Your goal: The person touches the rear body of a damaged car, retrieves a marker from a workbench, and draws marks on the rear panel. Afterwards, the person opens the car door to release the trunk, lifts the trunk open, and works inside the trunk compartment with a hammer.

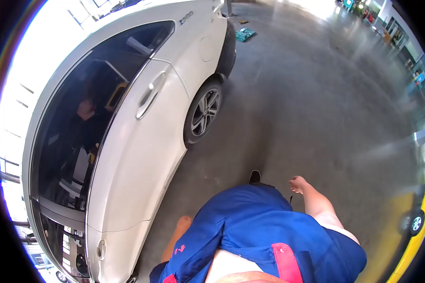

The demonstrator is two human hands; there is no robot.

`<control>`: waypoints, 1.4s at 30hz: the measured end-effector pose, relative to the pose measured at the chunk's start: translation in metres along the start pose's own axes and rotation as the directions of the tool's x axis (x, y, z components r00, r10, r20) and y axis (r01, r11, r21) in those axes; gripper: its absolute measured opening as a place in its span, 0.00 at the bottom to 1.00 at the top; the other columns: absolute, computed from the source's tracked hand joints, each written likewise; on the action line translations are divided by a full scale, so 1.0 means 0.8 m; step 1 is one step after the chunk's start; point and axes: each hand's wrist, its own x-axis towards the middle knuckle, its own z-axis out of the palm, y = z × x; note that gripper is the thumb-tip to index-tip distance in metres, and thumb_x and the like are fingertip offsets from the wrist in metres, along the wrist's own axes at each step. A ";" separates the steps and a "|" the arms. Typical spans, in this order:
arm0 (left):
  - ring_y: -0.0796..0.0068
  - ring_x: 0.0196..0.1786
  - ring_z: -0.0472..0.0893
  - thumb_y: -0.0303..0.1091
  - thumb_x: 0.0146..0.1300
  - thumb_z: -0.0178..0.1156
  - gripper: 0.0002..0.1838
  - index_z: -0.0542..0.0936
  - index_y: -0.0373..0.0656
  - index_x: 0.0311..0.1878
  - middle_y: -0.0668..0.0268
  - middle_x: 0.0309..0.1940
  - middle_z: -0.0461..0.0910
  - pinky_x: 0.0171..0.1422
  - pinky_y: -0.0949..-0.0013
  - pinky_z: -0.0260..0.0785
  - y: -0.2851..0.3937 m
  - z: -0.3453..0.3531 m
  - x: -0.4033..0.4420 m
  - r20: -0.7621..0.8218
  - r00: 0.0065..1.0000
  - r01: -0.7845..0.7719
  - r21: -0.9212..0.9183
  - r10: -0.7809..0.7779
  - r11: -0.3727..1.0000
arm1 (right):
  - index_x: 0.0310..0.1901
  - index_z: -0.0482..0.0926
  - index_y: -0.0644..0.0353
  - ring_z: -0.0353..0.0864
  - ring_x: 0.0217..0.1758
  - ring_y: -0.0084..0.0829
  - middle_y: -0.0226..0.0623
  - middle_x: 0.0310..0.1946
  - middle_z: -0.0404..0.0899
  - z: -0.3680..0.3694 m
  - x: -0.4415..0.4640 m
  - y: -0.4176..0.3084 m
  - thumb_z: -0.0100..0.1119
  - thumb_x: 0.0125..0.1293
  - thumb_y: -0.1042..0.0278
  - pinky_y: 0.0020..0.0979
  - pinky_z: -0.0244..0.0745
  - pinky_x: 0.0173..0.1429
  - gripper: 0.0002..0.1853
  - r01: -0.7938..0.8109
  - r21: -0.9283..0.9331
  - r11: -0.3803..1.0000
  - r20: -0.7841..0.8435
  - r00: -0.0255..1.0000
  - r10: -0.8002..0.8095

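My right hand (296,184) hangs at my side over the grey floor, its fingers curled together with nothing visible in them. On the other side, my left hand (185,220) shows only in part beside my blue shirt, near the lower side of a white car (170,101); its fingers cannot be made out. Neither hand touches the car. The car's side door handle (150,96) and wheel (206,113) are in view to the left. One dark shoe (255,176) shows beyond my shirt.
A teal cloth or bag (244,34) lies on the floor behind the car, beside a small orange-brown item (243,21). A yellow car (422,212) stands at the far right. Blurred equipment lines the upper right.
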 end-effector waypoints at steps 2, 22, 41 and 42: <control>0.53 0.39 0.83 0.39 0.59 0.51 0.15 0.83 0.39 0.38 0.49 0.35 0.83 0.44 0.56 0.73 0.089 -0.041 0.000 0.079 0.994 0.078 0.015 -0.079 0.997 | 0.51 0.78 0.59 0.77 0.27 0.25 0.31 0.28 0.77 -0.013 -0.009 -0.036 0.52 0.66 0.66 0.25 0.70 0.28 0.14 0.178 0.080 0.981 0.024 0.983 -0.180; 0.52 0.48 0.82 0.36 0.59 0.51 0.17 0.83 0.36 0.43 0.48 0.42 0.83 0.52 0.59 0.75 0.492 -0.046 0.446 0.374 0.927 -0.068 0.191 -0.009 0.979 | 0.45 0.77 0.56 0.70 0.19 0.23 0.31 0.22 0.72 -0.207 0.141 -0.136 0.52 0.67 0.68 0.24 0.60 0.21 0.08 0.016 0.575 0.818 -0.042 0.999 0.010; 0.49 0.54 0.79 0.38 0.63 0.49 0.16 0.82 0.41 0.46 0.49 0.47 0.81 0.59 0.57 0.71 1.131 -0.123 0.767 0.301 0.889 -0.379 0.063 0.345 0.923 | 0.49 0.77 0.58 0.71 0.22 0.17 0.28 0.27 0.75 -0.459 0.321 -0.471 0.51 0.71 0.65 0.21 0.64 0.23 0.10 0.110 0.625 0.773 -0.071 0.994 -0.084; 0.49 0.54 0.79 0.38 0.63 0.49 0.16 0.82 0.41 0.46 0.49 0.47 0.81 0.59 0.57 0.71 1.136 -0.112 0.774 0.288 0.901 -0.354 0.052 0.325 0.934 | 0.49 0.77 0.58 0.71 0.22 0.17 0.28 0.27 0.75 -0.494 0.334 -0.485 0.51 0.71 0.65 0.21 0.64 0.23 0.10 0.107 0.603 0.790 -0.058 0.994 -0.091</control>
